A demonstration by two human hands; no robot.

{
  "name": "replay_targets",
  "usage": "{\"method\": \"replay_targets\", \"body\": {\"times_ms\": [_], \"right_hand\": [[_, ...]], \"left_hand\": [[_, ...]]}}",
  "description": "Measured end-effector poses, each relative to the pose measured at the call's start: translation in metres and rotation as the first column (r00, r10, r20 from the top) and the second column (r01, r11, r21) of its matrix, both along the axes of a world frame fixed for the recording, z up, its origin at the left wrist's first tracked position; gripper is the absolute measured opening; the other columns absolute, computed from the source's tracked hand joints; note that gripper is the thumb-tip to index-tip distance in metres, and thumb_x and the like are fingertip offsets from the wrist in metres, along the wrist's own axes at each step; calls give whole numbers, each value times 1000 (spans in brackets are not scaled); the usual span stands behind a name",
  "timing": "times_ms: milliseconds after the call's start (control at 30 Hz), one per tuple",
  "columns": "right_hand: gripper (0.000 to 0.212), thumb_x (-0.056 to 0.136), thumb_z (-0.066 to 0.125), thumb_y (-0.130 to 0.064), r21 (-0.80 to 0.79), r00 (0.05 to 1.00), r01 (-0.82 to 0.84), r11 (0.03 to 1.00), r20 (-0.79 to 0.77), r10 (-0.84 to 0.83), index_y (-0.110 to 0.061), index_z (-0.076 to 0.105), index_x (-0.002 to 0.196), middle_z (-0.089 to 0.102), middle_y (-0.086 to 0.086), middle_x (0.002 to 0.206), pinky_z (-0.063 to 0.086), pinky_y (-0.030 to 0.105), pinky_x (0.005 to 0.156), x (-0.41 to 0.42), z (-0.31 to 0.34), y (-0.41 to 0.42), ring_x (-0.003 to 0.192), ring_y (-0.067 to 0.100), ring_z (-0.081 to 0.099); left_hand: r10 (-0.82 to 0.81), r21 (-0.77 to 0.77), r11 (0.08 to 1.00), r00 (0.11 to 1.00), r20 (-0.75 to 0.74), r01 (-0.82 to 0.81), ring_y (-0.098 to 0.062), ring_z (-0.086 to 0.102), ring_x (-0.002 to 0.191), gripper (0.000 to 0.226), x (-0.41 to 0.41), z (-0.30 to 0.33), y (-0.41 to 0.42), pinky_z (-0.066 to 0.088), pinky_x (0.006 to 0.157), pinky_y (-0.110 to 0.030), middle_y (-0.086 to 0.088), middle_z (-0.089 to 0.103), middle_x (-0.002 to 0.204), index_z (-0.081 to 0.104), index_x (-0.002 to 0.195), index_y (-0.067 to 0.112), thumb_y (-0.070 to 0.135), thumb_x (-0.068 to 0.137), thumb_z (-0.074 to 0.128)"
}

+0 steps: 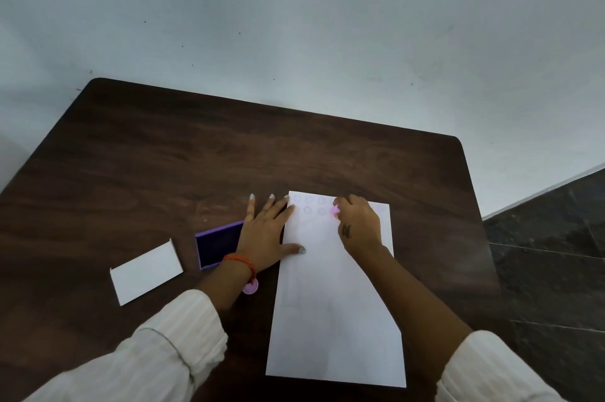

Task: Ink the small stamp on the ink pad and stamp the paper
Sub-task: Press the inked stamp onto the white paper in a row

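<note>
A white sheet of paper (pixel 334 303) lies on the dark wooden table (pixel 163 156), with several faint round stamp marks (pixel 307 209) in two rows near its far edge. My right hand (pixel 358 225) is closed on a small pink stamp (pixel 335 211) and presses it down on the paper at the end of the second row. My left hand (pixel 265 234) lies flat with fingers spread, thumb and fingertips on the paper's left edge. The purple ink pad (pixel 217 246) sits open just left of that hand, partly under the wrist.
A white lid or card box (pixel 145 272) lies left of the ink pad. A small pink round cap (pixel 250 287) rests by my left wrist. The table's far edge meets a pale wall; dark tiled floor (pixel 556 254) shows at the right.
</note>
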State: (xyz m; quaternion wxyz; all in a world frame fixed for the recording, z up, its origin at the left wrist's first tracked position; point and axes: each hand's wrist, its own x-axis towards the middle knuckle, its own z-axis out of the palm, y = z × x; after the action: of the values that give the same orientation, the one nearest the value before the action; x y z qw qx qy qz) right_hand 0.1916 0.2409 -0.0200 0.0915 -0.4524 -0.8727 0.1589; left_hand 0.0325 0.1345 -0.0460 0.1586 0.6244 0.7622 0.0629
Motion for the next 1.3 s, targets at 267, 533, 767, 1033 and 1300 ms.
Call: {"method": "replay_targets", "body": {"times_ms": [267, 533, 767, 1033, 1300], "right_hand": [[29, 82, 59, 0, 2, 995, -77, 997, 69, 77, 4, 58, 111, 65, 22, 111, 51, 38, 87, -3, 1, 4, 101, 34, 58], [29, 84, 55, 0, 28, 992, -114, 993, 64, 112, 4, 58, 112, 64, 21, 111, 50, 36, 85, -1, 1, 4, 100, 33, 57], [28, 85, 56, -3, 10, 990, -118, 993, 78, 117, 3, 58, 112, 64, 20, 113, 51, 35, 87, -2, 8, 3, 101, 31, 58], [16, 86, 60, -15, -340, 888, 248, 907, -296, -353, -3, 70, 90, 71, 15, 91, 53, 35, 81, 4, 39, 9, 85, 26, 65], [13, 89, 54, -5, -934, 262, -244, 262, -323, -909, 1, 63, 97, 65, 11, 94, 52, 33, 91, 33, 50, -20, 84, 17, 64]], "left_hand": [[5, 17, 1000, 1000, 10, -5, -21, 3, 145, 87, -1, -5, -1, -23, 107, -46, 0, 14, 156, 18, 143, 24, 67, 75, 50], [3, 26, 1000, 1000, 31, -4, -21, 3, 145, 86, -2, -5, -1, -22, 108, -46, -1, 14, 156, 18, 143, 23, 66, 76, 51], [7, 9, 1000, 999, 36, -7, -21, 3, 145, 87, -1, 0, -1, -21, 109, -47, 0, 14, 157, 18, 143, 22, 65, 75, 52], [34, -21, 999, 999, 31, -33, -23, 4, 145, 88, -1, 15, 1, -15, 113, -48, -2, 9, 157, 12, 144, 19, 64, 78, 49], [181, 267, 918, 911, 371, -292, -23, 18, 142, 70, -1, 45, -30, 15, 115, -43, -3, 28, 152, 34, 138, 21, 43, 78, 65]]}}
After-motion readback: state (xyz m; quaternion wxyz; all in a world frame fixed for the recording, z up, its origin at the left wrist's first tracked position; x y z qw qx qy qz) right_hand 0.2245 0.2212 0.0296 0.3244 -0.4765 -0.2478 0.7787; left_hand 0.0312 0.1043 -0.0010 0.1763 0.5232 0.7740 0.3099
